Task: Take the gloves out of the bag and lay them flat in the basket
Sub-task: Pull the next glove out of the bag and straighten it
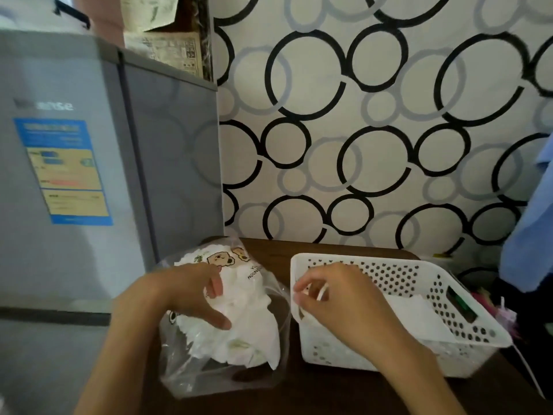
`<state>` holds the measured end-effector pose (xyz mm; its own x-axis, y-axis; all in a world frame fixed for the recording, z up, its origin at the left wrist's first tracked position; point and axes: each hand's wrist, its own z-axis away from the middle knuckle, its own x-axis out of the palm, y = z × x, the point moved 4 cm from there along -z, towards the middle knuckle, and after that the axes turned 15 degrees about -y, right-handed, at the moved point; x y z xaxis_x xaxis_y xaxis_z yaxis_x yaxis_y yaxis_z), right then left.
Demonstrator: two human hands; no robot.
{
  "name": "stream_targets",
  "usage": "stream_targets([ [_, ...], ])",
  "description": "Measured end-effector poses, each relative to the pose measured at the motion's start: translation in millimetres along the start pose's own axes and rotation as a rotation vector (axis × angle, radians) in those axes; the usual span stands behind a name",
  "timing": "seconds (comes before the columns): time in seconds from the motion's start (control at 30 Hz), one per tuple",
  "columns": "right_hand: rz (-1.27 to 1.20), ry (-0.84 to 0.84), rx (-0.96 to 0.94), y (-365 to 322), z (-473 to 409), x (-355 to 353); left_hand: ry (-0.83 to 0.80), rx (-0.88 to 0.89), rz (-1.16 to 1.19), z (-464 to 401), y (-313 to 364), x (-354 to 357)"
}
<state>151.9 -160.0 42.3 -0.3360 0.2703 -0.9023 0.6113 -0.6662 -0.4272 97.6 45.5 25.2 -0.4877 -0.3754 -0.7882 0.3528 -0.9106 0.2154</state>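
A clear plastic bag (185, 375) printed with cartoon bears lies on the dark wooden table (299, 393), stuffed with crumpled white gloves (254, 333). My left hand (191, 295) rests on top of the bag, fingers spread over the gloves. To the right stands a white perforated basket (443, 289) with a white glove (416, 316) lying flat inside. My right hand (332, 298) is at the basket's left rim, fingers curled and pinching a thin white piece of glove.
A grey fridge (74, 175) with a blue and yellow label stands at the left, close to the bag. Circle-patterned wallpaper (359, 130) backs the table. Blue cloth (529, 229) hangs at the right edge, with pink and green items (490, 298) behind the basket.
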Motion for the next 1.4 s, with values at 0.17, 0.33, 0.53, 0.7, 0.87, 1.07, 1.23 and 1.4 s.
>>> stream_targets([
  [0.17, 0.206, -0.266, 0.113, -39.6, -22.1, 51.5, -0.032, 0.029, -0.033, -8.7, 11.4, 7.4],
  [0.33, 0.315, -0.267, 0.161, -46.2, -36.1, 75.3, 0.035, 0.140, 0.325, -14.2, -6.5, 3.3],
  [0.53, 0.240, -0.170, 0.150, -43.5, -37.7, 68.1, 0.212, 0.251, 0.345, -4.5, -15.5, -7.1],
  [0.7, 0.085, -0.089, 0.013, -39.5, -31.9, 48.7, 0.305, 0.306, 0.181, -4.7, -10.0, -10.1],
  [0.87, -0.056, -0.246, -0.024, -19.3, -32.2, 34.0, 0.263, 0.310, 0.109, -8.2, -8.1, -6.6],
  [1.07, -0.293, 0.032, -0.075, 6.3, -39.2, 7.7, 0.163, 0.344, 0.108, -13.3, -3.7, -2.1],
  [1.23, -0.544, -0.123, -0.091, 13.3, -43.0, 13.1, 0.274, 0.328, 0.076, -10.9, 3.4, -4.5],
  [1.4, -0.632, -0.116, -0.078, 7.2, -50.4, 24.9, 0.470, 0.564, 0.167, -2.8, 18.3, -11.5],
])
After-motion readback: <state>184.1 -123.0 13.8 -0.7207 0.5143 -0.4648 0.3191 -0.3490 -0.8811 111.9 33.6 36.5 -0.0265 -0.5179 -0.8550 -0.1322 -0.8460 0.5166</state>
